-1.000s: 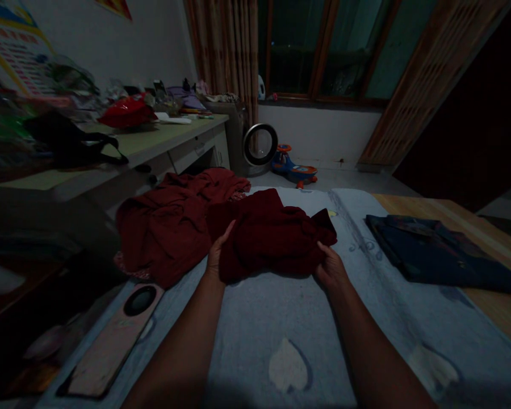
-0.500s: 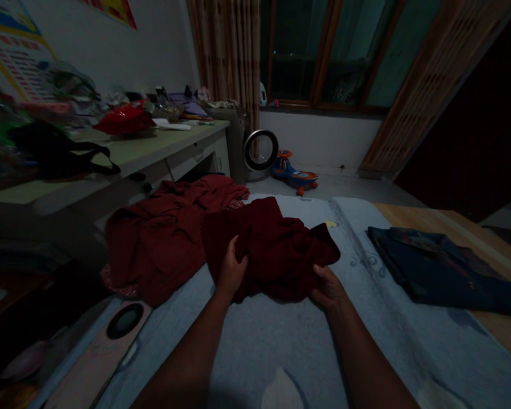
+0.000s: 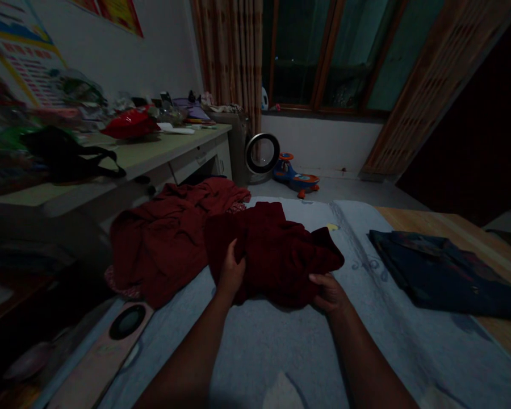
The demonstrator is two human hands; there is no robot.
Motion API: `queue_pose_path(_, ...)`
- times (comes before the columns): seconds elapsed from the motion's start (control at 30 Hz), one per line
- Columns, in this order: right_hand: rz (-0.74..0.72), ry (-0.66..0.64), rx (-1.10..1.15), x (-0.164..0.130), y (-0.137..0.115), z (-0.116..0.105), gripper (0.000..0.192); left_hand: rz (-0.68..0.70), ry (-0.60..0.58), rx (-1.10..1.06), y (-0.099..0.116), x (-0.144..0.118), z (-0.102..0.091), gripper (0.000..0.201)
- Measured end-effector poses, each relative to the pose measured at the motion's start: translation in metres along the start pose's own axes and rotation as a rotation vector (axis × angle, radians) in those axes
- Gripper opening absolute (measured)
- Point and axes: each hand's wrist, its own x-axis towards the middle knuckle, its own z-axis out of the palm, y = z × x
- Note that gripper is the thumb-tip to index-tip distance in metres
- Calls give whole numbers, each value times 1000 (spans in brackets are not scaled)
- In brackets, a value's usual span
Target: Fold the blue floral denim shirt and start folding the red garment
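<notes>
A crumpled dark red garment [image 3: 276, 250] lies bunched on the blue patterned bed sheet [image 3: 255, 346]; its exact kind is hard to make out in the dim light. My left hand [image 3: 233, 270] grips its left side, thumb on top and fingers hidden beneath the cloth. At the lower right edge my right hand [image 3: 329, 291] pinches the fabric, thumb uppermost. Left of it a lighter red garment [image 3: 166, 241] is spread loosely, partly covered by the dark one. On the right rests a folded dark blue garment [image 3: 443, 275].
A cluttered desk [image 3: 153, 150] runs along the left wall, holding a red bag [image 3: 132, 124] and a black strapped item [image 3: 68, 156]. Beyond the bed stand an open-doored washing machine [image 3: 234, 139] and a blue-orange ride-on toy [image 3: 296, 175]. A pink panel [image 3: 97, 352] borders the bed's left side.
The whole view has shifted slightly, with the scene sitting a little lower and to the right. Both hands keep their hold on the dark red garment; the right thumb has moved slightly left.
</notes>
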Motion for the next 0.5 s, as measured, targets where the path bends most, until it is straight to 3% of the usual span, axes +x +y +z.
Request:
queue_pose_path(0.37, -22, -6, 5, 4, 2, -5, 51, 65, -10, 25, -1, -1, -1, 56)
queue_pose_path(0.5, -39, 24, -4, 7, 3, -6, 47, 31, -22, 30, 1, -2, -1, 57)
